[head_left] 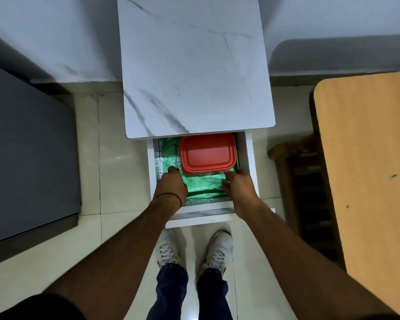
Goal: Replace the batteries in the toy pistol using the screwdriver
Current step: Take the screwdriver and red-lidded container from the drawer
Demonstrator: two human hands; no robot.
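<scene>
At mid-frame a red-lidded box [207,153] lies on a green sheet [201,183] in the open drawer [248,153] below the marble worktop [194,65]. The left grip [171,184] reaches its lower left corner and the right grip [238,187] its lower right corner, with the box just above and between them. Both grips' fingers bend downward, but I cannot tell whether either grasps the box, nor where the toy pistol lies.

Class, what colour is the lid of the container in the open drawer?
Red; the lid shows best in the head view.
</scene>
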